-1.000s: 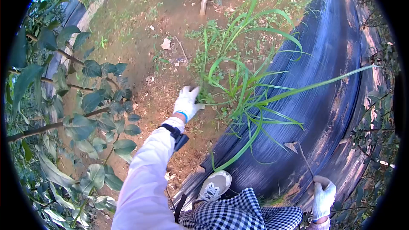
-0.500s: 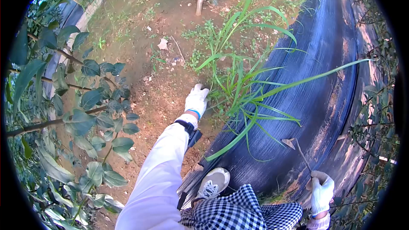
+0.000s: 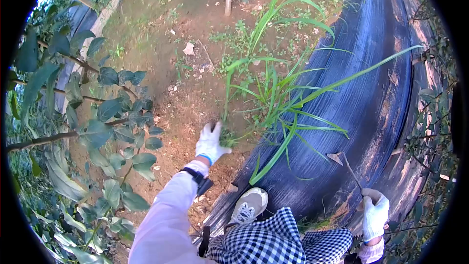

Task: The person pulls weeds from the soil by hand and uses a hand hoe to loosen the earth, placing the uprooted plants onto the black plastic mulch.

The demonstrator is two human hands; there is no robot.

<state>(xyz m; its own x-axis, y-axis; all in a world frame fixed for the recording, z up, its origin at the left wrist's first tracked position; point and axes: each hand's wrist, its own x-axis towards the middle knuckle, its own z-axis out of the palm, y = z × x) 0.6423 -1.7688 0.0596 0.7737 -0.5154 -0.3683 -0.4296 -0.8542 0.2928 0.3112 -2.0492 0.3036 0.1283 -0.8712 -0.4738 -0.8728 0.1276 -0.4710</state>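
My left hand [image 3: 211, 144], in a white glove, is low over the bare soil with thumb and fingers spread apart. Small green weeds [image 3: 227, 138] lie right beside its thumb and fingertips. To its right a tall clump of grass [image 3: 273, 110] fans long blades over the soil and the black ground sheet [image 3: 337, 100]. At the lower right my right hand [image 3: 375, 215], also gloved, is closed around the handle of a small hand hoe [image 3: 351, 170]. The hoe's flat triangular blade points up and left above the sheet.
Leafy branches [image 3: 97, 137] reach in from the left. A thin tree trunk [image 3: 228, 5] stands at the top, with low weeds [image 3: 239, 44] around it. My shoe [image 3: 250, 205] is at the sheet's edge, below a checked apron [image 3: 264, 242]. More foliage [image 3: 430, 156] lines the right.
My left hand has moved down and left, away from the base of the grass clump, and its fingers have spread. The right hand with the hoe has shifted only slightly.
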